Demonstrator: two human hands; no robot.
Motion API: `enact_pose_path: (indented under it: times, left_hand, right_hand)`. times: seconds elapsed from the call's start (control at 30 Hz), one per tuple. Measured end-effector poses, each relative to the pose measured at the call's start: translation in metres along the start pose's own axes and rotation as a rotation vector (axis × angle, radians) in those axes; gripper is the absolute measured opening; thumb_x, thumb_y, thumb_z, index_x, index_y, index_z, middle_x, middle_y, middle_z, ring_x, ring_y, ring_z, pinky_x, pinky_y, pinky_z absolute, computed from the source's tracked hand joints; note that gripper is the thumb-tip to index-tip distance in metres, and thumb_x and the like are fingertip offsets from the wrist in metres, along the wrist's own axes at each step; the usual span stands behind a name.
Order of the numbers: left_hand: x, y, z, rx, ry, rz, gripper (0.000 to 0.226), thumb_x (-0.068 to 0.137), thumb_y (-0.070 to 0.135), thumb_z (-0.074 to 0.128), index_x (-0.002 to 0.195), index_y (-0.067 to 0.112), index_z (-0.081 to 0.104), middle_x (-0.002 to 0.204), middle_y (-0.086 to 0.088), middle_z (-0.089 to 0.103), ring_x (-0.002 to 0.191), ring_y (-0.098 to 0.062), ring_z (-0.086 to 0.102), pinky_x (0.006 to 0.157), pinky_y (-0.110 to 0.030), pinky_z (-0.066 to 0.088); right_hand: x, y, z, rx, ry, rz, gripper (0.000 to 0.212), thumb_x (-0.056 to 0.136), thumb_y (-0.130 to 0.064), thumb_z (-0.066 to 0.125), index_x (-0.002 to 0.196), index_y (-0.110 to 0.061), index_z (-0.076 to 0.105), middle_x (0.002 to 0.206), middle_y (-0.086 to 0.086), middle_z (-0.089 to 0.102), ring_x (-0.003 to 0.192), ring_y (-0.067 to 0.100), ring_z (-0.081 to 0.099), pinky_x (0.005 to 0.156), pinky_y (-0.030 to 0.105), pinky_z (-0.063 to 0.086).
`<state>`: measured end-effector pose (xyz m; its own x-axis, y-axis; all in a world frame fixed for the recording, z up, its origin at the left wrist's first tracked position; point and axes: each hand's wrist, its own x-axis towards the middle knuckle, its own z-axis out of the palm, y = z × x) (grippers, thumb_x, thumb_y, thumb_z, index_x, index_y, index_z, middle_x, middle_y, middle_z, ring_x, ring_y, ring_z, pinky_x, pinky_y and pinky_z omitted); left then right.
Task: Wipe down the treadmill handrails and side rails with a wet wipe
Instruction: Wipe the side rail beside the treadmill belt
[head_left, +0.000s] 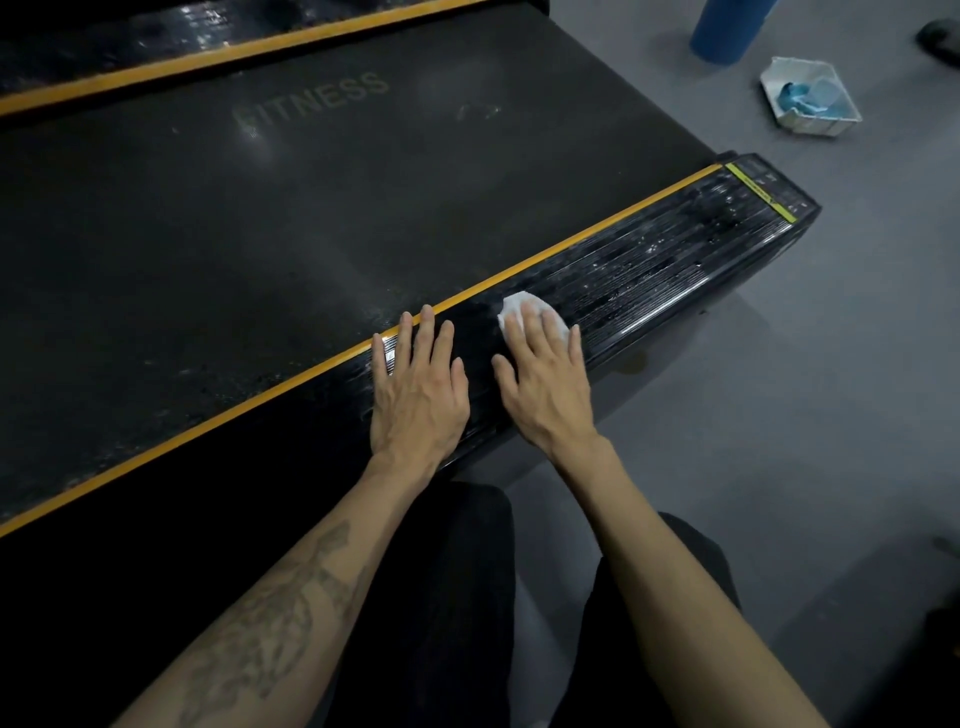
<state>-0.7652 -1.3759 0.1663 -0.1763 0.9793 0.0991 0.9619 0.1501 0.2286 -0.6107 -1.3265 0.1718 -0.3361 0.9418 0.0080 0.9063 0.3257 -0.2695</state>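
The wipe (524, 312) lies just right of the frame's centre, flat on the near side rail (649, 270), pinned under the straight fingers of the right hand (545, 379). That hand is spread and presses the wipe down; only the wipe's far edge shows past the fingertips. Nothing is curled round it. The left hand (418, 384) lies just beside it, palm down, fingers straight and slightly fanned, holding nothing and resting on the rail with its fingertips reaching the orange stripe (571, 241) along the belt (311, 208).

The rail runs from the lower left to the upper right of the frame. Its ribbed stretch beyond the wipe, toward the end cap (769, 187), shows pale specks and streaks, so that part looks to need the work. My judgement is that the stroke in hand should run along the ribs, not across them, so the wipe gets down into the grooves. Keep the fingers flat and the pressure even, and let the left hand bear the body's weight so the right can slide freely. The wipe is small and bunched; opening it out or turning it to a fresh face would likely lift more dirt. Take in the rail's outer edge as well.

The far rail (156, 57), in the upper left, gleams with wet-looking patches. On the floor (779, 415), upper right, sits a white tray (841, 117) with blue material in it, beside a blue cylinder (727, 31). No handrails are in view.
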Motion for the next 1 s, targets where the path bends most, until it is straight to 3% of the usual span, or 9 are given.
enact_pose_path:
  times: [0.17, 0.33, 0.43, 0.6, 0.8, 1.0]
  left_hand:
    - [0.0, 0.0, -0.001, 0.006, -0.003, 0.009, 0.052, 0.11, 0.033, 0.027, 0.159, 0.016, 0.032, 0.17, -0.006, 0.019, 0.158, -0.025, 0.011, 0.127, -0.056, 0.011]
    - [-0.001, 0.001, -0.001, -0.008, 0.024, 0.007, 0.051, 0.11, 0.031, 0.03, 0.158, 0.016, 0.036, 0.169, -0.006, 0.022, 0.158, -0.026, 0.014, 0.127, -0.055, 0.011]
    - [0.0, 0.0, 0.0, -0.004, 0.027, 0.006, 0.051, 0.11, 0.031, 0.031, 0.157, 0.015, 0.036, 0.169, -0.007, 0.023, 0.158, -0.026, 0.015, 0.127, -0.056, 0.012]
    - [0.0, 0.001, -0.001, 0.001, 0.012, 0.012, 0.052, 0.11, 0.031, 0.029, 0.158, 0.015, 0.034, 0.169, -0.007, 0.021, 0.158, -0.026, 0.013, 0.126, -0.057, 0.013]
    - [-0.001, 0.001, -0.001, -0.005, 0.024, 0.006, 0.051, 0.11, 0.031, 0.03, 0.158, 0.015, 0.035, 0.169, -0.006, 0.022, 0.158, -0.026, 0.014, 0.127, -0.056, 0.012]
    - [0.0, 0.002, -0.001, 0.007, 0.007, 0.01, 0.052, 0.11, 0.031, 0.029, 0.159, 0.016, 0.033, 0.17, -0.007, 0.019, 0.158, -0.026, 0.012, 0.126, -0.057, 0.012]
  right_hand:
    - [-0.018, -0.004, 0.0, -0.005, -0.031, -0.168, 0.064, 0.101, -0.047, 0.016, 0.159, -0.026, 0.034, 0.169, 0.002, 0.023, 0.157, 0.021, 0.013, 0.125, 0.048, -0.004]
    - [0.007, 0.015, -0.007, -0.066, -0.012, -0.015, 0.07, 0.099, -0.048, 0.006, 0.16, -0.023, 0.03, 0.168, 0.005, 0.026, 0.157, 0.023, 0.016, 0.126, 0.053, 0.003]
    - [0.006, -0.001, -0.005, -0.006, -0.002, 0.007, 0.071, 0.099, -0.05, 0.011, 0.159, -0.02, 0.032, 0.168, 0.008, 0.023, 0.157, 0.027, 0.014, 0.126, 0.052, 0.001]
    - [-0.014, 0.002, -0.002, -0.018, -0.052, -0.184, 0.065, 0.101, -0.047, 0.015, 0.159, -0.026, 0.034, 0.169, 0.001, 0.024, 0.158, 0.021, 0.012, 0.125, 0.048, -0.003]
    - [0.012, 0.018, -0.006, -0.061, -0.005, 0.006, 0.063, 0.104, -0.046, 0.019, 0.16, -0.019, 0.031, 0.168, 0.008, 0.023, 0.157, 0.027, 0.015, 0.126, 0.051, 0.003]
    - [-0.019, -0.001, 0.006, 0.008, 0.007, -0.204, 0.06, 0.105, -0.042, 0.024, 0.158, -0.018, 0.038, 0.166, 0.006, 0.03, 0.156, 0.024, 0.021, 0.126, 0.049, 0.007]
